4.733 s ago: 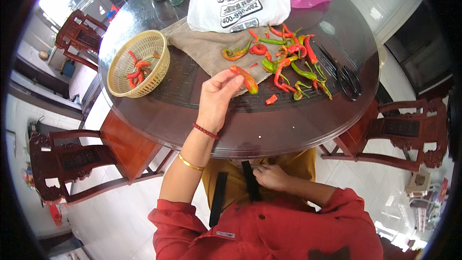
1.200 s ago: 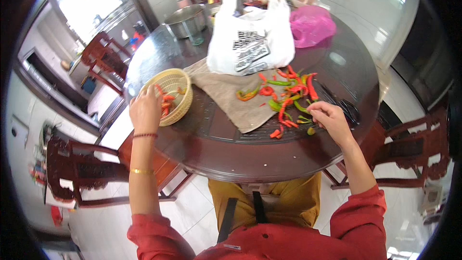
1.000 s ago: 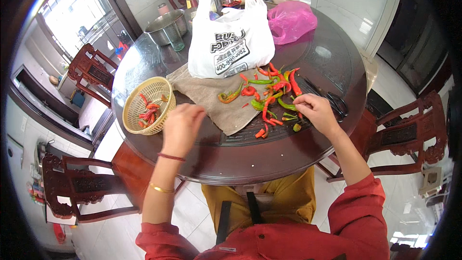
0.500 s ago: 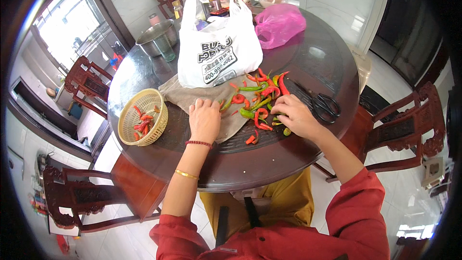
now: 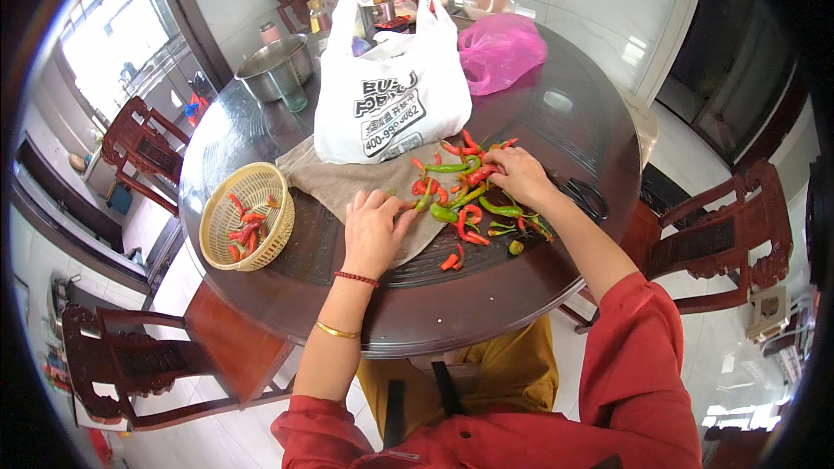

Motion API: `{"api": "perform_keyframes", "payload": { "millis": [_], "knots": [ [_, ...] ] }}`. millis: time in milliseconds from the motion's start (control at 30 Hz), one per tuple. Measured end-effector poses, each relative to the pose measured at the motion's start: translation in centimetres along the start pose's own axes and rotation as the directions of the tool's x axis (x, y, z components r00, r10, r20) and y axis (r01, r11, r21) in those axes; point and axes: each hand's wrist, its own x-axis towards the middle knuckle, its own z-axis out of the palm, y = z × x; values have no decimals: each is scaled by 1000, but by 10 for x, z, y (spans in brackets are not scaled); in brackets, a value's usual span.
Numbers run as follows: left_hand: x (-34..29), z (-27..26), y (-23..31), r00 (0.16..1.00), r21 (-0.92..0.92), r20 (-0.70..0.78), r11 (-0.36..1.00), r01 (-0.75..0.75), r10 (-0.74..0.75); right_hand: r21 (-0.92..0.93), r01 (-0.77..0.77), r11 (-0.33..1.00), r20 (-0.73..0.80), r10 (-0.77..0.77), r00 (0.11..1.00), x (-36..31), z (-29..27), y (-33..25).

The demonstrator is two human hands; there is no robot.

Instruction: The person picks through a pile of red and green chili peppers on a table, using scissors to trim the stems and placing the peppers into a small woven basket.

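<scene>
While the left hand (image 5: 375, 230) pinches the end of a bent green pepper (image 5: 425, 197), the right hand (image 5: 521, 178) rests its curled fingers among shiny, twisty peppers (image 5: 469, 198); I can't tell whether they grip one. Soft brown cloth (image 5: 334, 175) lies under the left hand. Left of that hand sits a round, holey plastic basket (image 5: 273, 247) holding red pepper bits (image 5: 248, 230). Beyond both hands stands a crinkly white bag (image 5: 395, 91).
</scene>
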Motion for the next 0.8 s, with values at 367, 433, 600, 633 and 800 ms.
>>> {"api": "perform_keyframes", "payload": {
  "millis": [367,433,600,633,800],
  "knots": [
    [-1,-4,-2,994,-323,-88,946,39,-70,708,-635,307,581,257,772,-1,-62,-15],
    [0,-8,1,992,-494,44,861,123,-116,705,-697,135,697,51,715,-7,-60,-27],
    [2,-15,9,953,-913,301,304,273,48,694,-720,14,691,-296,660,-27,-37,-75],
    [1,-14,11,952,-911,302,306,275,45,679,-735,-1,684,-363,633,-30,-30,-82],
    [-1,-18,5,882,-890,452,1,456,135,678,-735,-1,657,-448,607,-35,-10,-106]
  ]
}}
